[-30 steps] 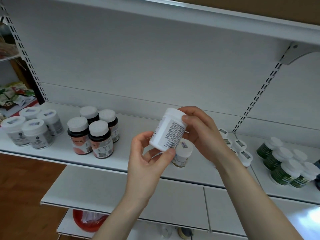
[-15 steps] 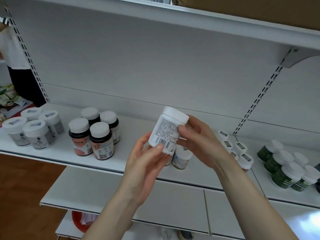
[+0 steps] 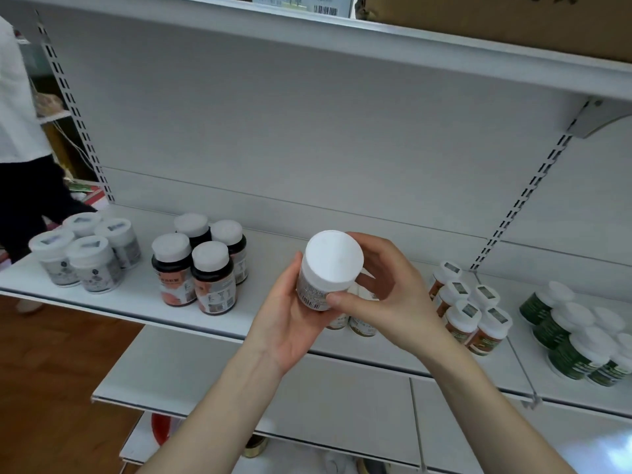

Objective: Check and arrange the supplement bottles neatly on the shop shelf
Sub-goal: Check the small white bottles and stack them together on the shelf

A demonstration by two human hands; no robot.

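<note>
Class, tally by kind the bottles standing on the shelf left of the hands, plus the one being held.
White bottles with grey labels: 4
Dark bottles with orange labels: 4
White bottle held by the left hand and right hand: 1
Total: 9

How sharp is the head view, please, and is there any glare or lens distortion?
Head view: soft, so the label print on the white bottle held by the left hand and right hand is unreadable; its cap is washed out; glare brightens the lower shelf at bottom right; wide-angle distortion leans the slotted uprights outward.
</note>
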